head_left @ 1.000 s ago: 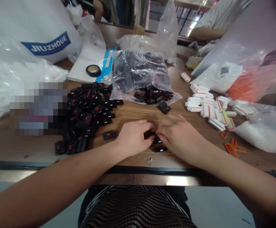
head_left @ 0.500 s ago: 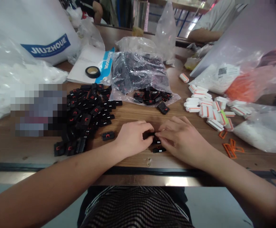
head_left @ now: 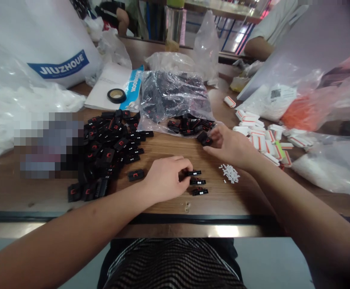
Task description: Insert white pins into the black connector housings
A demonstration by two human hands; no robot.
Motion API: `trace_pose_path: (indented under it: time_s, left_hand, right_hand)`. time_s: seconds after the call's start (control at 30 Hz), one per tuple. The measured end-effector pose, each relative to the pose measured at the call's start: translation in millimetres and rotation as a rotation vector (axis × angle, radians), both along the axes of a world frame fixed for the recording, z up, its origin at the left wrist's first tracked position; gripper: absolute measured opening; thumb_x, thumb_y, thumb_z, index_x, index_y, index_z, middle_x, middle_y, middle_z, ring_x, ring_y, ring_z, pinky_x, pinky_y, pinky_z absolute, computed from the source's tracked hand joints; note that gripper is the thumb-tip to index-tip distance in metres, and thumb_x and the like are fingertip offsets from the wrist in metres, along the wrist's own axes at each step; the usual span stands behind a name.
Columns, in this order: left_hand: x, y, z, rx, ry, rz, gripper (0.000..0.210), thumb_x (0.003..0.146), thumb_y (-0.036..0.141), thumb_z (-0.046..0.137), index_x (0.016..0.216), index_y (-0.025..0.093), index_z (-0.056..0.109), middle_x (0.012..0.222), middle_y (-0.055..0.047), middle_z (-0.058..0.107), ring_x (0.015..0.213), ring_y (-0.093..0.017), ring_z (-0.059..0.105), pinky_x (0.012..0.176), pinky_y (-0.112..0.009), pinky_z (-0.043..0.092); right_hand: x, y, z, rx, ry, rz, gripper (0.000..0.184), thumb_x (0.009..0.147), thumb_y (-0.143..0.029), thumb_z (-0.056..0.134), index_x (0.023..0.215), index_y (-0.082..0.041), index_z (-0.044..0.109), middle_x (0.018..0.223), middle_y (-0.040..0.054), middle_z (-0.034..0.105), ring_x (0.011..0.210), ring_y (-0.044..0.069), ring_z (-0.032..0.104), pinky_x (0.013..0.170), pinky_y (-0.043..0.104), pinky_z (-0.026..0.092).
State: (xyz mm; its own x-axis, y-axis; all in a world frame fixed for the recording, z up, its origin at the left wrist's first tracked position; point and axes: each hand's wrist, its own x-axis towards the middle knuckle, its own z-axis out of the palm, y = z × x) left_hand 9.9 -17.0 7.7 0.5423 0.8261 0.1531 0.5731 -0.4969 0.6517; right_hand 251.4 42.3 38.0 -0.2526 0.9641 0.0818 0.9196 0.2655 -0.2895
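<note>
My left hand is closed, thumb and forefinger pinching a black connector housing with two white dots on its face. Just in front of it, two similar black connectors lie in a row on the wooden table. Farther back, my right hand is open, its thumb and fingers apart around the right end of a loose black connector. Whether the fingertips touch that connector I cannot tell. A small heap of tiny white pieces lies below the right hand.
A large pile of black connectors lies left, and one single connector beside my left wrist. A clear bag of connectors lies behind. White parts with orange strips are at right. Black tape rests on papers.
My right hand has left the pinched connector and moved back to the loose one near the bag. The white heap has come into view. My left hand stays at the row.
</note>
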Motion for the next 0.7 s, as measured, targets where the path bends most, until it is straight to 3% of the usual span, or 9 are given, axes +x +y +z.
trace_pose_path:
  time_s: [0.1, 0.2, 0.33, 0.43, 0.5, 0.57, 0.7]
  left_hand:
    - [-2, 1, 3.9, -0.007, -0.01, -0.035, 0.021, 0.074, 0.016, 0.062, 0.094, 0.022, 0.065, 0.078, 0.002, 0.06, 0.063, -0.013, 0.053, 0.06, -0.028, 0.039]
    - [-5, 3, 5.0, -0.039, -0.087, -0.053, 0.022, 0.074, 0.014, 0.063, 0.095, 0.02, 0.064, 0.08, 0.002, 0.06, 0.065, -0.013, 0.053, 0.06, -0.027, 0.041]
    - [-4, 6, 0.1, -0.019, -0.24, 0.054, 0.017, 0.084, 0.011, 0.059, 0.098, 0.019, 0.065, 0.084, 0.0, 0.06, 0.065, -0.011, 0.054, 0.06, -0.025, 0.044]
    - [-2, 8, -4.3, 0.044, -0.316, 0.08, 0.029, 0.086, 0.012, 0.065, 0.114, 0.02, 0.065, 0.095, -0.002, 0.062, 0.07, -0.011, 0.057, 0.062, -0.024, 0.048]
    - [0, 9, -5.7, 0.083, -0.376, 0.02, 0.039, 0.085, 0.016, 0.07, 0.123, 0.022, 0.063, 0.108, -0.004, 0.064, 0.078, -0.012, 0.06, 0.065, -0.025, 0.051]
    - [0, 10, -5.3, 0.135, -0.45, -0.054, 0.035, 0.087, 0.018, 0.071, 0.121, 0.024, 0.065, 0.114, -0.005, 0.066, 0.09, -0.014, 0.063, 0.074, -0.027, 0.054]
    - [-1, 14, -2.6, 0.184, -0.534, -0.112, 0.019, 0.088, 0.02, 0.072, 0.107, 0.022, 0.071, 0.103, -0.003, 0.071, 0.095, -0.015, 0.065, 0.082, -0.028, 0.054]
  right_hand:
    - [-11, -1, -4.0, 0.032, -0.099, -0.033, 0.038, 0.079, -0.039, 0.065, 0.109, -0.017, 0.058, 0.093, 0.0094, 0.073, 0.078, 0.025, 0.068, 0.068, 0.037, 0.049]
    - [-13, -5, -5.8, -0.011, -0.042, -0.032, 0.033, 0.076, -0.035, 0.068, 0.104, -0.019, 0.059, 0.089, 0.0074, 0.071, 0.077, 0.023, 0.066, 0.068, 0.036, 0.049]
    - [-5, -13, -6.6, -0.235, 0.422, 0.078, 0.046, 0.073, -0.038, 0.076, 0.11, -0.02, 0.056, 0.091, 0.0056, 0.069, 0.072, 0.018, 0.062, 0.067, 0.033, 0.051]
    - [-2, -18, -3.4, -0.475, 0.757, 0.226, 0.059, 0.073, -0.036, 0.08, 0.124, -0.022, 0.051, 0.102, 0.0054, 0.07, 0.079, 0.015, 0.062, 0.07, 0.031, 0.052]
    - [-4, -19, 0.3, -0.605, 0.859, 0.308, 0.065, 0.075, -0.031, 0.08, 0.131, -0.024, 0.049, 0.106, 0.0044, 0.07, 0.085, 0.014, 0.063, 0.076, 0.031, 0.051]
    - [-8, -20, 4.1, -0.703, 0.902, 0.368, 0.069, 0.076, -0.028, 0.079, 0.137, -0.025, 0.047, 0.107, 0.0033, 0.071, 0.088, 0.013, 0.063, 0.08, 0.031, 0.051]
    - [-14, -22, 8.9, -0.75, 0.95, 0.433, 0.065, 0.08, -0.026, 0.076, 0.139, -0.026, 0.048, 0.105, 0.0019, 0.073, 0.089, 0.012, 0.065, 0.083, 0.03, 0.052]
